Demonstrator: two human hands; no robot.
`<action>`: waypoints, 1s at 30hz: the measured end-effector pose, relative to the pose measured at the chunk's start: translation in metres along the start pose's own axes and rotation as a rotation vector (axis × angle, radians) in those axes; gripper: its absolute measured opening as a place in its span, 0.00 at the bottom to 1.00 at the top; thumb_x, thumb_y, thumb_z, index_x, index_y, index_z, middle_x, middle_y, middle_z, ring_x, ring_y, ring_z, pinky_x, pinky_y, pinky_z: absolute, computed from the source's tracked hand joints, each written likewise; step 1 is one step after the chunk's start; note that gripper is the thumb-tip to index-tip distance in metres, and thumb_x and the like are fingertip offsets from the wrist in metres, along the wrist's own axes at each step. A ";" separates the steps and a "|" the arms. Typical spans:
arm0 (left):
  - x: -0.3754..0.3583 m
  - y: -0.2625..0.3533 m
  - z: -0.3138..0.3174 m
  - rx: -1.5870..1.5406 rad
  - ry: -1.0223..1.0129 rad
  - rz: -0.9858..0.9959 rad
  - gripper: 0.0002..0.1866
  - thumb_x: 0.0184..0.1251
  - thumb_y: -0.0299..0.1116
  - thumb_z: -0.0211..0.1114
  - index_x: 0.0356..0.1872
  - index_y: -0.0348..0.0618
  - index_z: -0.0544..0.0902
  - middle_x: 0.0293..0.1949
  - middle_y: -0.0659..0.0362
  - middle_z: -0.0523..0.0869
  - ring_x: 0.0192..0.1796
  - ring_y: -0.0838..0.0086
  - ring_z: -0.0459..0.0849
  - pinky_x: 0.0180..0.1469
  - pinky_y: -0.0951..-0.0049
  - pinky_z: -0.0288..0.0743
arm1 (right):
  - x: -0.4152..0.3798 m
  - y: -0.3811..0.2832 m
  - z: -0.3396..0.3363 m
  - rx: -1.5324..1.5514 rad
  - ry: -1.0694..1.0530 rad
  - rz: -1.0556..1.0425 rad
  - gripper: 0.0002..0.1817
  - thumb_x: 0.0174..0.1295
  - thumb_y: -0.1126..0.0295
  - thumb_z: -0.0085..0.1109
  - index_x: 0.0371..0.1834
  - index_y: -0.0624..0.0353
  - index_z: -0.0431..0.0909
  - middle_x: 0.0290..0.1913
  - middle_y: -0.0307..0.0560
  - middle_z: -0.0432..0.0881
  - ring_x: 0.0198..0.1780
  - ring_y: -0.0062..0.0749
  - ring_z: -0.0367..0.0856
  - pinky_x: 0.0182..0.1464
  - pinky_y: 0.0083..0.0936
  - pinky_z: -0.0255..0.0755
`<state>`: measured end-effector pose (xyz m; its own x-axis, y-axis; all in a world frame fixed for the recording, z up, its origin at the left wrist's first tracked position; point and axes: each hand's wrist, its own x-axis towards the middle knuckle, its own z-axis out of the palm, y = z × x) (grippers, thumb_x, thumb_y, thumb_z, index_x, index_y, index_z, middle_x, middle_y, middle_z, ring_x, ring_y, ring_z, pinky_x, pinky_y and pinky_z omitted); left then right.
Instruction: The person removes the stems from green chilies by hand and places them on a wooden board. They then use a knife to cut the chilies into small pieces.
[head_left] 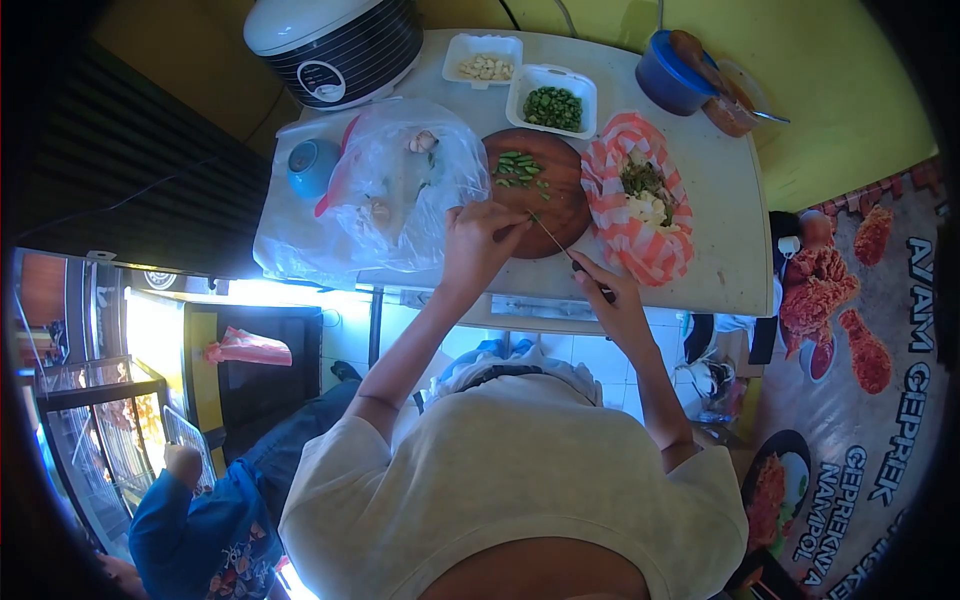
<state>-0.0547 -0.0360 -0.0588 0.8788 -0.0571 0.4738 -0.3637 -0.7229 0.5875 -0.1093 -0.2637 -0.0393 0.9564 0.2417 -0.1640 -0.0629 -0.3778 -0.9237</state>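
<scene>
My right hand (610, 290) is closed around the dark handle of a small knife (552, 238), whose thin blade points up and left over the round wooden cutting board (565, 185). At the board's lower left edge, my left hand (488, 232) has its fingers pinched together close to the blade tip. A bit of green vegetable shows beside those fingertips; most of what they grip is hidden. Cut green vegetable pieces (518, 168) lie on the upper left of the board, with a few smaller bits lower down.
Foam boxes hold chopped greens (553, 108) and peeled garlic (486, 67). A plastic bag (400, 190) with garlic bulbs lies left, a red-and-white checked bag (637, 258) of scraps right. Behind are a rice cooker (345, 55) and blue tub (675, 80). Another person (215, 525) is lower left.
</scene>
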 end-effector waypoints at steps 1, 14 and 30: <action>0.000 0.001 0.000 -0.001 0.001 -0.004 0.05 0.56 0.35 0.74 0.32 0.49 0.91 0.32 0.65 0.87 0.39 0.70 0.82 0.49 0.64 0.64 | 0.000 -0.001 0.000 0.000 0.001 0.001 0.21 0.75 0.63 0.53 0.69 0.48 0.75 0.25 0.33 0.64 0.27 0.15 0.58 0.30 0.18 0.59; 0.001 -0.002 0.002 -0.055 -0.027 -0.026 0.06 0.56 0.32 0.75 0.35 0.47 0.92 0.35 0.63 0.88 0.41 0.69 0.83 0.51 0.66 0.64 | 0.015 -0.004 -0.003 0.040 -0.067 0.014 0.22 0.76 0.62 0.52 0.71 0.50 0.73 0.21 0.28 0.55 0.24 0.14 0.53 0.26 0.21 0.50; -0.009 0.001 0.004 0.001 0.039 0.008 0.04 0.56 0.33 0.73 0.32 0.48 0.91 0.32 0.63 0.86 0.40 0.67 0.82 0.49 0.63 0.65 | 0.036 -0.011 0.016 -0.222 0.043 -0.155 0.21 0.74 0.59 0.55 0.67 0.51 0.76 0.26 0.47 0.78 0.25 0.22 0.69 0.35 0.26 0.72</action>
<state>-0.0619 -0.0389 -0.0646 0.8632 -0.0355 0.5036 -0.3699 -0.7233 0.5831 -0.0790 -0.2366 -0.0404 0.9611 0.2761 -0.0071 0.1453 -0.5273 -0.8372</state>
